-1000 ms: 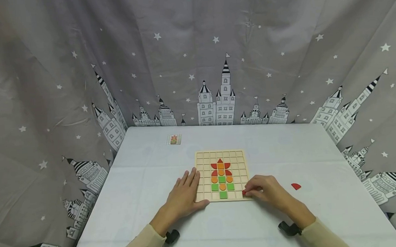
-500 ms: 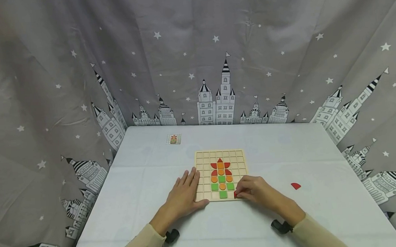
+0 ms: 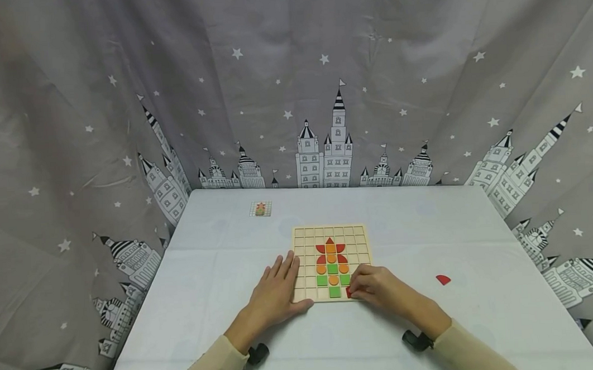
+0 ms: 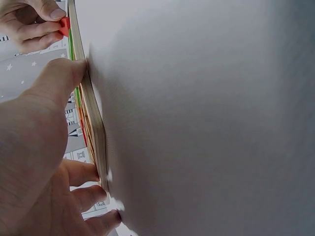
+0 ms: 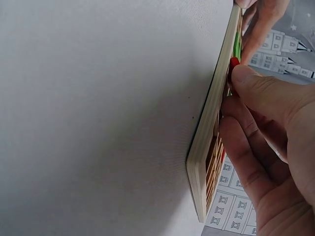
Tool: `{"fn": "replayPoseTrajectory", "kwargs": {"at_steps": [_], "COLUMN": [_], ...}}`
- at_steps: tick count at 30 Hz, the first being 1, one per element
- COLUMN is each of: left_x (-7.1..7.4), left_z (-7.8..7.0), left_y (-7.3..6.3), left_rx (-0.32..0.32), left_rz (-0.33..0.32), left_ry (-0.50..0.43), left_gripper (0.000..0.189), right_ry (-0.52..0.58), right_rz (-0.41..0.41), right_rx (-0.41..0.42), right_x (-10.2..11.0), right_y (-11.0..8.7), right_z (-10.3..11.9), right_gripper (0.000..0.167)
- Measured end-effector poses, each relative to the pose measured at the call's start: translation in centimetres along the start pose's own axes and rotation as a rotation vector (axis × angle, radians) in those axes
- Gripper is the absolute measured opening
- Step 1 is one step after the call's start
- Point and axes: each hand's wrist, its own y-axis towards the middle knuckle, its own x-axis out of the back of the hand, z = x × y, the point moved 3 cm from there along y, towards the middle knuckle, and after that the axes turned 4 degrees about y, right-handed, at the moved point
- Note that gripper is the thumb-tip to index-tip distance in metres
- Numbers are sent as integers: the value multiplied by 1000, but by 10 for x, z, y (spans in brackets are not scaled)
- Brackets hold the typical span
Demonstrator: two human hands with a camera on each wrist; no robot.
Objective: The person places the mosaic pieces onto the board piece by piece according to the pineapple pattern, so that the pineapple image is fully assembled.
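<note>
A wooden grid board [image 3: 306, 237] lies on the table, bearing red, orange and green flat pieces down its middle columns. My right hand [image 3: 382, 289] pinches a small red piece [image 3: 349, 292] between thumb and fingers at the board's near row, just right of the lowest green square [image 3: 334, 292]. In the right wrist view the red piece [image 5: 233, 69] shows at the thumb tip, partly hidden. My left hand [image 3: 274, 295] rests along the board's left edge with its fingers spread, the thumb at the near left corner.
One red quarter-circle piece [image 3: 443, 279] lies on the white table [image 3: 404, 218] to the right of my right hand. A small picture card [image 3: 260, 209] lies behind the board to the left. A grey curtain [image 3: 379, 41] with castles hangs behind.
My right hand has moved left with the red piece, from the board's near right corner toward the lowest green square. The left hand keeps its place.
</note>
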Motion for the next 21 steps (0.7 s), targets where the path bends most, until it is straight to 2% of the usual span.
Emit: {"fn": "replayPoseTrajectory", "kwargs": {"at_steps": [10, 21], "left_x": [-2, 0], "left_z": [2, 1], "left_y": [0, -1], "left_rx": [2, 1], "left_rz": [1, 2], "left_ry": [4, -10], "left_gripper": [114, 113], "right_ry": [-1, -37], "right_rz": [31, 19], "right_rx": [-51, -12], "right_x": [-4, -8], "right_y": [2, 7], "right_z": [0, 1], "right_gripper": [8, 10]}}
